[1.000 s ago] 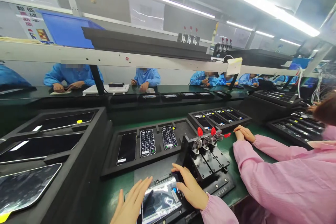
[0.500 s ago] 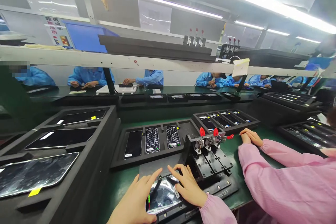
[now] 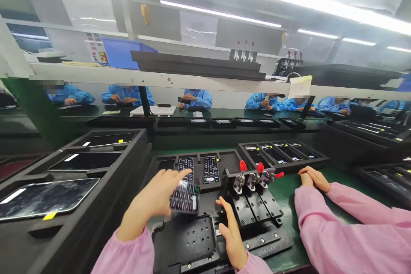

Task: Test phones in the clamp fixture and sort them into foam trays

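My left hand (image 3: 157, 192) grips a phone-sized panel (image 3: 185, 198) by its left end, lifted and tilted above the black fixture plate (image 3: 197, 237). Rows of dark key-like blocks show on the panel's face. My right hand (image 3: 231, 233) is at the plate's right side, fingers apart and holding nothing. Just right of it stands a black clamp fixture (image 3: 253, 209) with red-tipped levers (image 3: 243, 166). Behind the plate, a black foam tray (image 3: 230, 160) holds two panels with grid patterns (image 3: 210, 169) and a dark one partly hidden by my left hand.
A foam tray (image 3: 78, 197) with large dark screens lies at left. Another tray (image 3: 316, 158) with several screens is behind the clamps. A co-worker's clasped hands (image 3: 314, 177) rest on the green table at right. People in blue sit across, beyond a shelf (image 3: 192, 83).
The panel has come up off the fixture plate in my left hand, which has moved up and left. My right hand has let go and its fingers point upward. The camera view has shifted slightly.
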Available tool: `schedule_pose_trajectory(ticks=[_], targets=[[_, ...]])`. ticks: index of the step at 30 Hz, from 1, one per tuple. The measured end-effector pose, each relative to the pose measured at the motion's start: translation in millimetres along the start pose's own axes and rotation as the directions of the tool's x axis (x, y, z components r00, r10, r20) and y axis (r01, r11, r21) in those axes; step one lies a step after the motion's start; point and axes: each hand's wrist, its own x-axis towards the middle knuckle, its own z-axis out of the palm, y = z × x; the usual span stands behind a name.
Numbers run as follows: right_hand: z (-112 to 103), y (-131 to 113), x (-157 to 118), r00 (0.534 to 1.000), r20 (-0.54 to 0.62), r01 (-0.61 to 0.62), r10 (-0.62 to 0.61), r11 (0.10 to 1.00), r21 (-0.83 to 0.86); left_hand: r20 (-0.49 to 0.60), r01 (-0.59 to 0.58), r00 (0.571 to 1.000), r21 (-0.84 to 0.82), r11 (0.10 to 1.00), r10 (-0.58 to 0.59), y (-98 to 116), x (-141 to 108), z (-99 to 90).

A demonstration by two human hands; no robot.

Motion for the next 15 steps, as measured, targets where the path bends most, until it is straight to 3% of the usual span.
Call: schedule_pose_trajectory(ticks=[2, 4, 6, 8, 10, 11, 12, 14, 15], targets=[[-20.3, -9.1, 7.2, 0.998, -0.018, 0.052, -0.054, 0.995, -0.087, -0.005, -0.049, 0.999, 0.053, 0.997, 0.05, -5.2, 39.6, -15.4], [-73.1, -13.9, 23.8, 0.994, -0.012, 0.106, -0.11, 0.976, -0.19, 0.019, -0.116, 0.993, 0.046, 0.992, 0.116, -8.2, 86.7, -21.0], [-157.7, -7.6, 44.1, 0.988, -0.07, 0.122, -0.14, 0.969, -0.215, 0.053, -0.207, 0.977, 0.038, 0.978, 0.205, -6.5, 134.9, -17.1], [-256.6, 10.3, 59.2, 0.968, -0.172, 0.139, -0.185, 0.958, -0.249, 0.092, -0.304, 0.95, 0.034, 0.952, 0.3, 0.2, 179.3, -6.1], [-343.7, 32.7, 63.8, 0.947, -0.147, 0.215, -0.286, 0.903, -0.373, 0.127, -0.393, 0.914, 0.034, 0.919, 0.386, 9.8, 217.9, 8.9], [-376.5, 42.3, 62.9, 0.962, -0.091, 0.203, -0.258, 0.896, -0.395, 0.143, -0.434, 0.894, 0.035, 0.9, 0.426, 14.9, 234.9, 16.9], [-400.9, 49.4, 60.7, 0.982, 0.101, 0.185, -0.157, 0.904, -0.385, 0.158, -0.476, 0.871, 0.035, 0.879, 0.466, 20.0, 250.7, 24.8], [-426.3, 55.3, 55.4, 0.926, 0.378, 0.171, -0.014, 0.908, -0.384, 0.187, -0.559, 0.817, 0.029, 0.829, 0.545, 29.7, 278.9, 39.7], [-429.4, 55.0, 53.1, 0.896, 0.443, 0.166, 0.025, 0.907, -0.387, 0.201, -0.599, 0.787, 0.024, 0.801, 0.583, 34.4, 291.4, 46.5]])
